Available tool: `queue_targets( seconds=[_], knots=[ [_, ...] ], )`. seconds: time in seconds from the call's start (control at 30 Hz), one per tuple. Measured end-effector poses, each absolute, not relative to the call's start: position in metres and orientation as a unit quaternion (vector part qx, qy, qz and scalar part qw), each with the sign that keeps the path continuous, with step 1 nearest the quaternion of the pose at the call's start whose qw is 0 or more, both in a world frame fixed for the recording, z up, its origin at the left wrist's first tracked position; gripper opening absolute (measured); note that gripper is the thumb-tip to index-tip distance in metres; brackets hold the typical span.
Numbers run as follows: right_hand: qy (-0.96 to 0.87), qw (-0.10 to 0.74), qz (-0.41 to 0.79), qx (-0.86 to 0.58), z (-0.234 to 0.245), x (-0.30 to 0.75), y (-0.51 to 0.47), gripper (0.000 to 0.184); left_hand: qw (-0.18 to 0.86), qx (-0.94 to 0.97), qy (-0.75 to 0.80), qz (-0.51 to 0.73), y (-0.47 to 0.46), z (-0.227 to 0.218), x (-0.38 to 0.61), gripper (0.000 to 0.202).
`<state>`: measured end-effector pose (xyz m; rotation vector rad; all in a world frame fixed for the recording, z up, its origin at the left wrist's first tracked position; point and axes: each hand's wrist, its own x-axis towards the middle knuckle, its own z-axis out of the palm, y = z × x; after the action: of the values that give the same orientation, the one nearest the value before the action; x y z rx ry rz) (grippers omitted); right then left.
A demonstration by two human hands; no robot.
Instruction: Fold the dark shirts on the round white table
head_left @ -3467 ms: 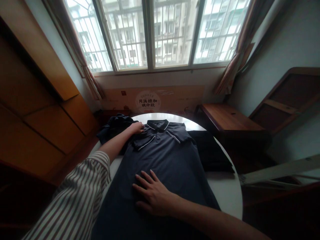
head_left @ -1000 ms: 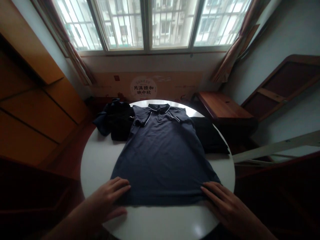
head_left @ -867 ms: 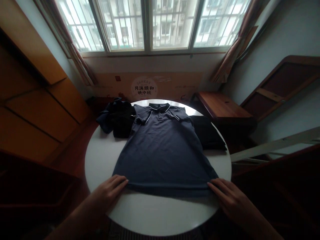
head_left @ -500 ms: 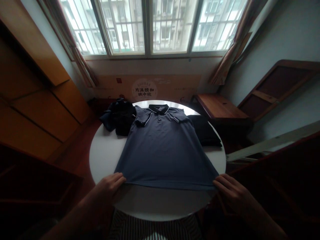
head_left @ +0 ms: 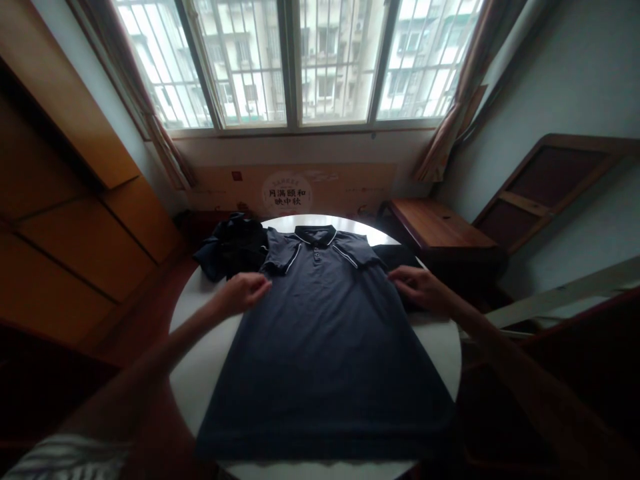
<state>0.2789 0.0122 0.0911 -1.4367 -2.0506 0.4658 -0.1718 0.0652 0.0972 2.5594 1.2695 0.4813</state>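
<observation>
A navy polo shirt (head_left: 325, 333) with white-trimmed collar lies flat, front up, on a round white table (head_left: 210, 347); its hem reaches the near edge. My left hand (head_left: 244, 292) rests at the shirt's left side just below the sleeve, fingers curled onto the fabric edge. At the shirt's right side, level with the left hand, my right hand (head_left: 421, 288) has its fingers bent together and pinching the edge. Both arms reach out over the table.
A crumpled dark garment (head_left: 231, 245) lies at the table's back left and a folded black garment (head_left: 400, 257) at the back right. A wooden side table (head_left: 440, 230) stands to the right, a printed cardboard box (head_left: 293, 190) under the window, wooden cabinets on the left.
Both hands left the shirt's hem corners and moved forward to its sides below the sleeves. The hem now lies down at the near table edge.
</observation>
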Motion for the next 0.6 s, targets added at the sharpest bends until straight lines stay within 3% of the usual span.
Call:
queue_targets(
  seconds=[0.17,0.27,0.43,0.6],
  knots=[
    [-0.577,0.298,0.226,-0.726,0.101,0.274,0.171,0.011,0.055,0.751,0.631,0.187,0.228,0.112,-0.118,0.031],
    [-0.524,0.285,0.229,-0.769,0.087,0.276,0.224,0.023,0.068,0.7,0.693,0.161,0.287,0.106,-0.106,0.036],
    [-0.46,0.27,0.215,-0.818,0.049,0.287,0.265,0.046,0.107,0.637,0.75,0.144,0.328,0.08,-0.107,0.053],
    [-0.457,0.268,0.198,-0.825,0.032,0.292,0.285,0.034,0.133,0.605,0.767,0.168,0.341,0.065,-0.108,0.04]
  ],
)
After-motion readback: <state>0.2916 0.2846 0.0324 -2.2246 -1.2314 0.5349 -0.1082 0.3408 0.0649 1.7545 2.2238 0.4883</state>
